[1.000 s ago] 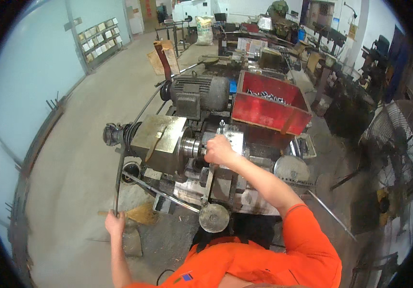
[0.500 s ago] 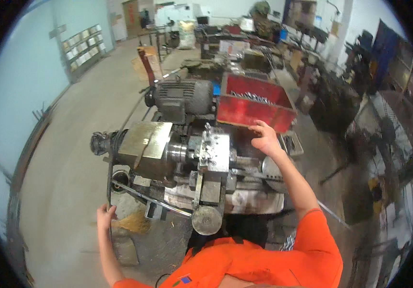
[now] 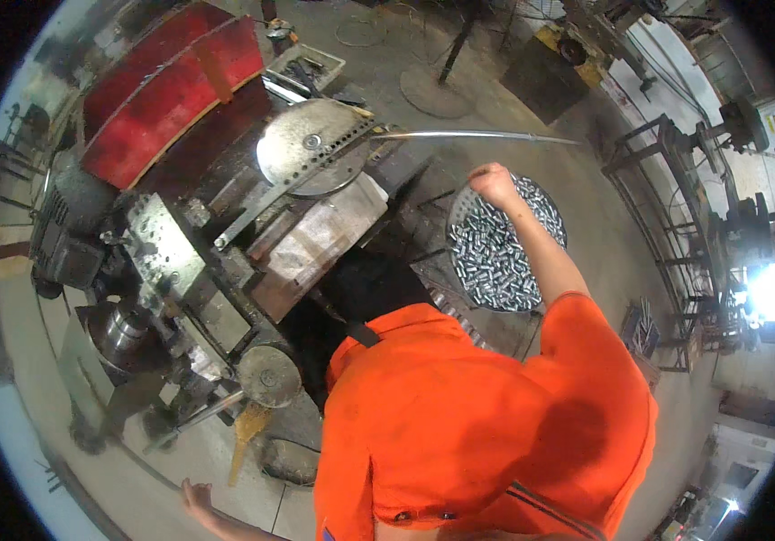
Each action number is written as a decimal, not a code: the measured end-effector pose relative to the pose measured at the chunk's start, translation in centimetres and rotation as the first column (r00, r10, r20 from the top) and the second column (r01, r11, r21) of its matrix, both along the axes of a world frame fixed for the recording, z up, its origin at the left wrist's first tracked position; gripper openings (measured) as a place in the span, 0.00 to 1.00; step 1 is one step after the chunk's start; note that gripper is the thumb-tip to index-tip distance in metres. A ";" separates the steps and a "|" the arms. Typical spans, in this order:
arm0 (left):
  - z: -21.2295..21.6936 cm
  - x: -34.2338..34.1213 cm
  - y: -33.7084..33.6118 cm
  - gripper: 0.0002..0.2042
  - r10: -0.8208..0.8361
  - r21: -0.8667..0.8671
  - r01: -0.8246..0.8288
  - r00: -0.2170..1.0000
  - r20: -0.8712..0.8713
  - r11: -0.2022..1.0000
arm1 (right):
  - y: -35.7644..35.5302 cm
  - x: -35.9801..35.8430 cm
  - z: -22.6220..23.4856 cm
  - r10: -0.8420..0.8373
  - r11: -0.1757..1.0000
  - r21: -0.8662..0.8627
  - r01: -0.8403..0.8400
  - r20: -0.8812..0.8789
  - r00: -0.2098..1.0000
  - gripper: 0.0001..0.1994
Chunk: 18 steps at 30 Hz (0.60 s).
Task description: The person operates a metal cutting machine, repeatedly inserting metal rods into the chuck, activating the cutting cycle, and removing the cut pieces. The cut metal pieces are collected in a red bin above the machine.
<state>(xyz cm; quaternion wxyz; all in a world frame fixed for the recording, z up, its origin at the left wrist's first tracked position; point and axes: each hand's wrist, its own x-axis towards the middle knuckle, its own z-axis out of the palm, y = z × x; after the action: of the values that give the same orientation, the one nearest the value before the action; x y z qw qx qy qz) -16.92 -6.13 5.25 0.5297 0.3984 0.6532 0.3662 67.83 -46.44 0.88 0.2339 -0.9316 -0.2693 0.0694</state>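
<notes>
Metal pieces (image 3: 500, 261): a heap of small, shiny, cylindrical parts just below your right grip (image 3: 494, 187), lying in the round container (image 3: 462, 207).
Right grip: your fingers curl downward at the container's far edge; I cannot tell whether they pinch a piece.
Left grip (image 3: 196, 498): your fingers bend at the near end of the long rod (image 3: 148, 469); I cannot tell whether they press around it.
Steel bar (image 3: 486, 135): just beyond your right grip, lying crosswise.
Round plate (image 3: 286, 151): left of your right grip and well apart from it, with a pierced strip across its top.
Red box (image 3: 175, 90): farther left of your right grip, past the plate.
Broom (image 3: 246, 433): to the right of your left grip and beyond it, beside the grey disc (image 3: 270, 376).
</notes>
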 end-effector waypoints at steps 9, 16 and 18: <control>0.6 1.1 1.8 0.13 0.058 0.020 -0.056 0.994 -0.090 0.998 | -2.7 -2.2 -7.1 0.039 0.752 -0.648 -0.125 -0.146 0.989 0.16; -0.4 -1.6 1.5 0.17 -0.209 0.152 0.253 0.944 -0.256 0.956 | -1.6 -1.4 -7.4 0.144 0.612 -0.732 -0.299 -0.269 0.952 0.17; 0.3 1.2 1.1 0.17 -0.118 0.067 0.131 0.978 -0.172 0.989 | -1.7 -1.0 -7.1 0.151 0.590 -0.741 -0.320 -0.288 0.946 0.18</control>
<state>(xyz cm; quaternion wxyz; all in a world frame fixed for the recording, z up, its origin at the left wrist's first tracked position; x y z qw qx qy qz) -15.76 -5.07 5.59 0.4789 0.4882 0.6543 0.3228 66.84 -48.11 -6.24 -0.1790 -0.8844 -0.3094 0.3002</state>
